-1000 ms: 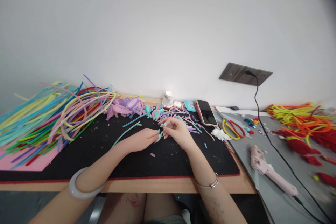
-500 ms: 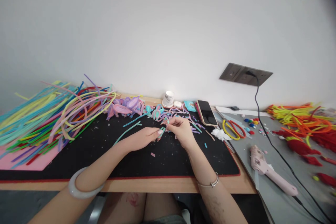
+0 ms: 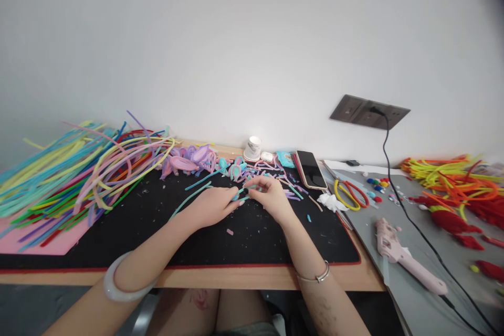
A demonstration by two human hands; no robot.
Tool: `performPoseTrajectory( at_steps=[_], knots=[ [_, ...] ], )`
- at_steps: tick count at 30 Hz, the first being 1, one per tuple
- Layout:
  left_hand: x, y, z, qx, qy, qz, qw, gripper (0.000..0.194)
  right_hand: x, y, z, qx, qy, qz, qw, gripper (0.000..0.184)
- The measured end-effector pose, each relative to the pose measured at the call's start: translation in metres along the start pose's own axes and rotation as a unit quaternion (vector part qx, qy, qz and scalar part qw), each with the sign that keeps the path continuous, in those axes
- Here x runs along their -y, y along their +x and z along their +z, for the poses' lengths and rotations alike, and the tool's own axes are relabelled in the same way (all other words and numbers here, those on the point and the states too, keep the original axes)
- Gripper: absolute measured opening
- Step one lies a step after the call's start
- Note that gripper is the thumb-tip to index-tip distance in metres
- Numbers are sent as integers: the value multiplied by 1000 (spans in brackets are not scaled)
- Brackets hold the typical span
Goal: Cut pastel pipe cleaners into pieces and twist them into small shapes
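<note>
My left hand [image 3: 216, 203] is closed on a light teal pipe cleaner [image 3: 244, 197], thumb and fingers pinched together over the black mat [image 3: 252, 252]. At the other end of that piece, my right hand [image 3: 269, 195] pinches it between thumb and fingertips. Much of the piece is hidden by my fingers. Beside my left hand lies a loose teal pipe cleaner [image 3: 188, 200], and a blue one [image 3: 205, 177] rests just behind it. Shaped teal and pink pipe-cleaner pieces [image 3: 236, 169] sit behind my hands, with cut purple and pink bits around them.
Left is a big pile of coloured pipe cleaners [image 3: 98, 168]. Behind stand a small white cup [image 3: 253, 148] and a phone [image 3: 311, 169]. To the right lie scissors [image 3: 349, 194], a pink glue gun [image 3: 409, 262] with its cord, and orange and red pipe cleaners [image 3: 452, 184].
My left hand has turned more palm-down, and the teal pipe cleaner now stretches sideways between my hands. My right fingers have shifted slightly. Everything else stays put.
</note>
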State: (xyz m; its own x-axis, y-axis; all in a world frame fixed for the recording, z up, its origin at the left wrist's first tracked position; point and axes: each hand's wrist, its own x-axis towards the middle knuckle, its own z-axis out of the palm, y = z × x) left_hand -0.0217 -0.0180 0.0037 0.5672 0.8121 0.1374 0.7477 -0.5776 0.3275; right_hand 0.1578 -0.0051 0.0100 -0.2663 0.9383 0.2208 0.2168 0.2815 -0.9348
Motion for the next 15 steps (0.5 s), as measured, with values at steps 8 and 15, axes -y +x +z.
performPoseTrajectory(
  at_steps=[8,15],
  knots=[
    [1,1,3,24,10,5,1000,29,4,-2,4,32,-70,-6,997,6],
    [3,1,6,23,-23,13,999,27,4,-4,8,36,-33,13,999,8]
  ],
)
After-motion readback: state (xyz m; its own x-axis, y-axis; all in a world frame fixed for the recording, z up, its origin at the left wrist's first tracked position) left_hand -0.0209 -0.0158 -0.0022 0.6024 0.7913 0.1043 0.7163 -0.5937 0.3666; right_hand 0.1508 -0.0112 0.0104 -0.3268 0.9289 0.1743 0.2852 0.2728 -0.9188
